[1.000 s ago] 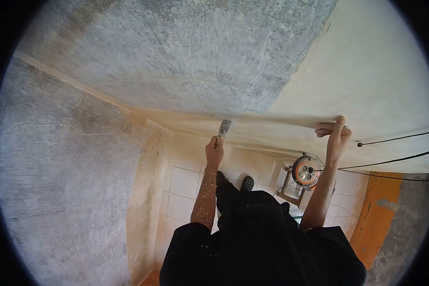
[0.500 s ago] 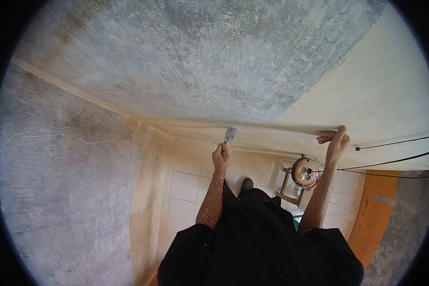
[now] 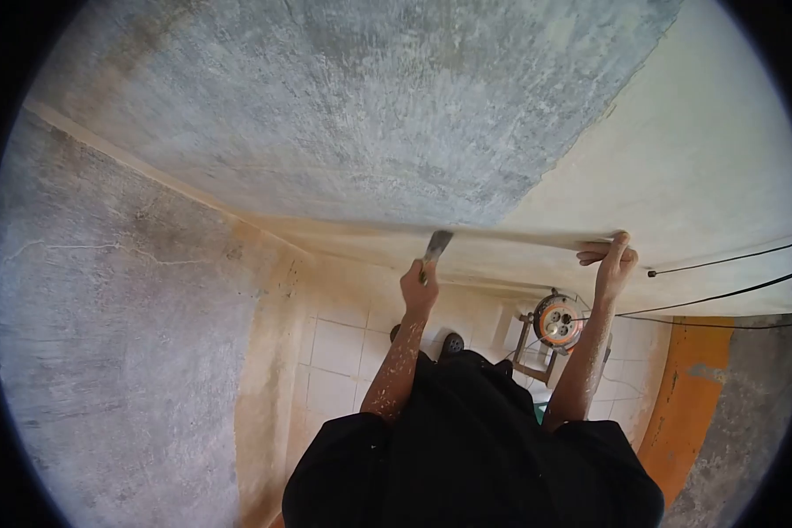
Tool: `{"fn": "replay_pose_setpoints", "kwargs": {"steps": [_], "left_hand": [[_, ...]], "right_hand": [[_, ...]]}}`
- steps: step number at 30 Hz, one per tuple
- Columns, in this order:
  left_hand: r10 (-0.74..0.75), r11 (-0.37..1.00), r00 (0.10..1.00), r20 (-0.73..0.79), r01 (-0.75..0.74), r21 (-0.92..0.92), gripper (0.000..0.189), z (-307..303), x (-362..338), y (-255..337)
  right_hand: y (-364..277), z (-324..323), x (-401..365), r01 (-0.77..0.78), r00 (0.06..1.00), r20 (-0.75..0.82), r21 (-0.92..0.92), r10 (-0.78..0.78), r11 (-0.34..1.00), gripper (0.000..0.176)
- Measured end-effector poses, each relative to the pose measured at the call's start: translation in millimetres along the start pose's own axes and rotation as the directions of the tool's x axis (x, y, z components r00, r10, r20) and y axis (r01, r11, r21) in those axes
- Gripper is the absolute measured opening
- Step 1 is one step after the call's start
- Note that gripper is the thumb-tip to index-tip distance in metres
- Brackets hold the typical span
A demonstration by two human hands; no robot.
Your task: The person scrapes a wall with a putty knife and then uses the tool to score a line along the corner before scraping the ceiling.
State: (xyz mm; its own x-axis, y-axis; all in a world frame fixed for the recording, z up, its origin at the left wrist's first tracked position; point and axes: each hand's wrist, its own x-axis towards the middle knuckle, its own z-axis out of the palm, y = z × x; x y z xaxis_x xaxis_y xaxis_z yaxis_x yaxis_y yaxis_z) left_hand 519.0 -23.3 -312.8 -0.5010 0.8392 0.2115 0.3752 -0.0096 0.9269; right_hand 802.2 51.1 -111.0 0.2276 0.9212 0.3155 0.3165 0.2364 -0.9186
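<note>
My left hand is closed around the handle of a putty knife. The blade points up to the wall, its tip near the lower edge of the rough grey patch. Whether the tip touches cannot be told. Farther right, my right hand leans on the smooth cream part of the wall. Its fingers are stretched out and hold nothing. White flecks cover both forearms.
An orange-and-black cable reel sits on a small stool below my right arm. Dark cables run to the right. A grey side wall stands at left, above pale floor tiles. An orange wall strip is at right.
The putty knife has moved slightly right and up along the wall, its blade now angled more to the right. My right hand stays against the wall while the view shifts a little.
</note>
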Motion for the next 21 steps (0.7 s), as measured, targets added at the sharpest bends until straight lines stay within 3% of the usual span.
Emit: {"fn": "replay_pose_setpoints", "kwargs": {"steps": [2,6,9,12,15,18,21], "left_hand": [[-0.131,0.986,0.991,0.011,0.130,0.102,0.034,-5,-18,-36],[-0.062,0.997,0.998,0.002,0.062,-0.043,0.037,-2,-10,3],[-0.136,0.990,0.990,-0.034,0.137,0.029,0.035,-6,-18,-14],[-0.048,0.991,0.999,-0.022,0.045,-0.126,0.036,0,-8,6],[-0.050,0.992,0.999,-0.009,0.048,-0.114,0.039,2,-4,26],[-0.146,0.989,0.989,-0.021,0.147,0.012,0.040,-4,-20,4],[-0.147,0.984,0.989,-0.003,0.146,-0.105,0.041,0,-16,22]], "right_hand": [[-2,2,-3,-0.012,1.000,0.003,0.046,0.012,0.999,0.076],[0,3,-4,-0.024,0.999,-0.027,-0.007,0.024,1.000,0.077],[-3,3,-3,0.033,0.999,-0.008,0.012,-0.033,0.999,0.076],[-6,6,-4,0.016,0.999,-0.029,0.038,-0.015,0.999,0.075],[-9,4,-5,-0.037,0.999,-0.015,0.007,0.037,0.999,0.075],[-7,3,-4,-0.010,1.000,0.009,0.047,0.009,0.999,0.075],[-8,2,-4,-0.025,1.000,0.002,0.005,0.025,1.000,0.074]]}}
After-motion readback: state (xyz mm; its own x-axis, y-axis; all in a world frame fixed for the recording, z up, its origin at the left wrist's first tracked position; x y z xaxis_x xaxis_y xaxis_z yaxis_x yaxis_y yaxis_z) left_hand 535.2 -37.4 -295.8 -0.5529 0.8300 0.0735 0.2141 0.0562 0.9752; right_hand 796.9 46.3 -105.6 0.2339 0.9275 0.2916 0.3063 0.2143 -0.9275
